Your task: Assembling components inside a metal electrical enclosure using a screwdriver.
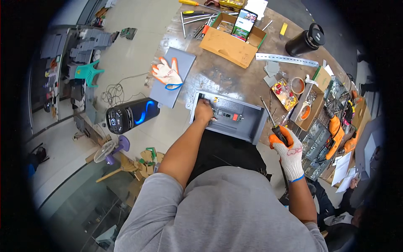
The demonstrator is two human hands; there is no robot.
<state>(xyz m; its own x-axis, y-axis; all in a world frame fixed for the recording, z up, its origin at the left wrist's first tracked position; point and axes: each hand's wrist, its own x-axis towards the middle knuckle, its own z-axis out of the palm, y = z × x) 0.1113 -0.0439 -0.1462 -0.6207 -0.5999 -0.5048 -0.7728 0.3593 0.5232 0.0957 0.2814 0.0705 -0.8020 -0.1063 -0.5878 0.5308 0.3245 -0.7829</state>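
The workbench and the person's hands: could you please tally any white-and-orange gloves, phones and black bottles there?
White-and-orange gloves: 2 (one on the right hand, one on the grey panel)
Phone: 1
Black bottle: 1
Total: 4

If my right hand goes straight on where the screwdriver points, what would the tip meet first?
Probably the near right corner of the cardboard box with the phone on it; how high your right hand holds the screwdriver is unclear, so it might pass above.
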